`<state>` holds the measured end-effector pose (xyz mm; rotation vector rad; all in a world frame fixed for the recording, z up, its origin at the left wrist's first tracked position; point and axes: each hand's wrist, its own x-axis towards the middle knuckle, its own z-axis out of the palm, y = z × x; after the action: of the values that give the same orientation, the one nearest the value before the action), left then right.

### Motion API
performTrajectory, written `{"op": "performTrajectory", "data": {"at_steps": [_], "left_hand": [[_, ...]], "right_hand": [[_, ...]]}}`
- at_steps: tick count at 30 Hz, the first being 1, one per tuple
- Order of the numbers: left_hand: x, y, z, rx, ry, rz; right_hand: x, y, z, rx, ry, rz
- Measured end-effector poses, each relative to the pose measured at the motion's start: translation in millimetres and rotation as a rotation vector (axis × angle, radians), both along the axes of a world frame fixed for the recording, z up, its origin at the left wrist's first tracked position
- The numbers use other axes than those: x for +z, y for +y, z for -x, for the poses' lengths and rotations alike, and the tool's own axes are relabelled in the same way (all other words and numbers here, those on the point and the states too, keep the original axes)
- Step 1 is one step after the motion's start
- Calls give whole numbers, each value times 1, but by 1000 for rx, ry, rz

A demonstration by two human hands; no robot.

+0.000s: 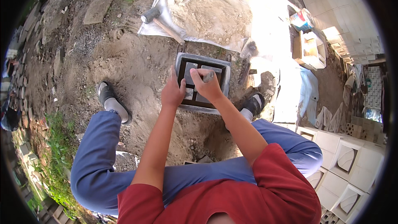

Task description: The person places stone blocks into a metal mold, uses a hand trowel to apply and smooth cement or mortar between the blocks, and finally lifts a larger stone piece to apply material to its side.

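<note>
Two hands over one square mould [182,60]: right hand [207,86] fingers grip one trowel [208,76], left hand [172,92] fingers spread.

The person wears a red short-sleeved shirt [232,195] and blue long trousers [103,161]. Both forearms are bare. Feet: black sandals [108,99] over white socks [112,104].

The square metal mould [202,82] lay on bare soil. The left hand [172,92] rested on its near-left frame; the right hand [207,85] gripped a short grey tool [208,76] above its centre. A mallet [162,23] lay beyond the mould, a sand heap [211,12] farther behind it
</note>
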<state>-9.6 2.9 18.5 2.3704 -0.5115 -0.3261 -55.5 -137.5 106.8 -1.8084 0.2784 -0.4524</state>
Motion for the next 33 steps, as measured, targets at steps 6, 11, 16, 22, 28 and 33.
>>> {"op": "performTrajectory", "data": {"at_steps": [6,11,16,22,28,33], "left_hand": [[4,-3,3,7,20,-12],[3,-10,9,31,44,-45],[-24,6,10,178,49,-19],[-40,14,21,402,315,-102],[-51,8,22,1026,426,239],[-34,6,22,781,176,11]], "right_hand": [[-2,4,9,-36,28,-75],[10,-23,6,-96,46,-198],[115,-49,12,183,-203,-606],[144,-66,11,571,-283,-486],[107,-43,2,579,-171,-440],[86,-28,-5,642,-149,-434]]}}
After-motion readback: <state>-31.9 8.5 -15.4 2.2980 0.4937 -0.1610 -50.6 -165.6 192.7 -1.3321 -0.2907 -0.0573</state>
